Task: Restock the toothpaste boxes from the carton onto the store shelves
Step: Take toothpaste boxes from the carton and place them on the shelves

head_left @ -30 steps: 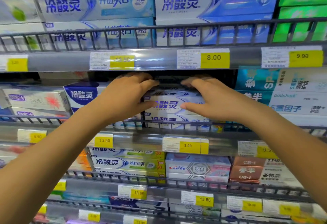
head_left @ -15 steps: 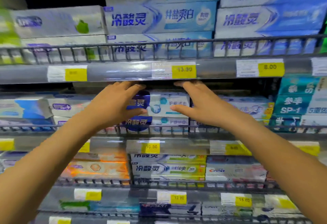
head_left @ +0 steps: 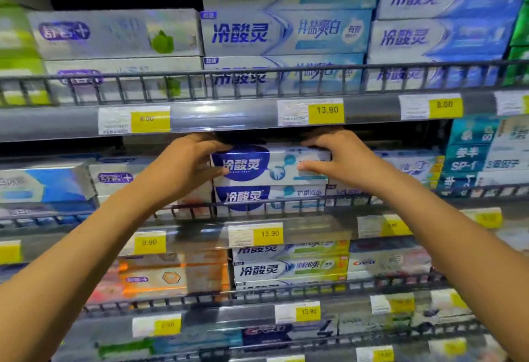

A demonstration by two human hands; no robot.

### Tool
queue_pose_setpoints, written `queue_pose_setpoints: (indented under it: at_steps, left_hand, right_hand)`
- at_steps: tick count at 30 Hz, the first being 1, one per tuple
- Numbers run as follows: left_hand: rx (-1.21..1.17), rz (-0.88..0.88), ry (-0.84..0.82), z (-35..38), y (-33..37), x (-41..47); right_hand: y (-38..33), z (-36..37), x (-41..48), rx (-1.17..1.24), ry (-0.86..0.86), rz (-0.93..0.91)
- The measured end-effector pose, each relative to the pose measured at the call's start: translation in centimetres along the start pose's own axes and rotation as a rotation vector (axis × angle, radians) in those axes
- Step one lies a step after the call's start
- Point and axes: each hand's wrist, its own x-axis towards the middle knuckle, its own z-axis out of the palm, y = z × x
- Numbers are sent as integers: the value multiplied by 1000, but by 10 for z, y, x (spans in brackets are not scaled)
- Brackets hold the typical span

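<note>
1. The upper shelf [head_left: 229, 117] hung low over the gap. My knuckles were close under its edge, so lifting while I pushed could have jammed the box against it.
2. The top toothpaste box [head_left: 272, 165] lay on a matching lower box [head_left: 269, 197] on the middle shelf, behind the wire rail [head_left: 257, 207]. My left hand [head_left: 186, 167] gripped its left end and my right hand [head_left: 340, 158] its right end, fingers over the top and thumbs on the front. An uneven shove could have skewed it or pushed the lower box back.
3. The carton was out of view.
4. My fingertips disappeared into the dark behind the box, so I couldn't tell how deep the row ran.
5. The small print on the price tag [head_left: 256, 234] was blurred.
</note>
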Motion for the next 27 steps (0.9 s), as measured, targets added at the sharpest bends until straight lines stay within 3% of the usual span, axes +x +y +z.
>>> queue_pose_setpoints:
  at_steps: [17, 27]
  left_hand:
    - [-37, -115, 20, 8, 1, 0]
    - [62, -177, -17, -10, -4, -26]
  right_hand:
    - [4, 1, 6, 57, -47, 18]
    - [-21, 11, 7, -118, -101, -89]
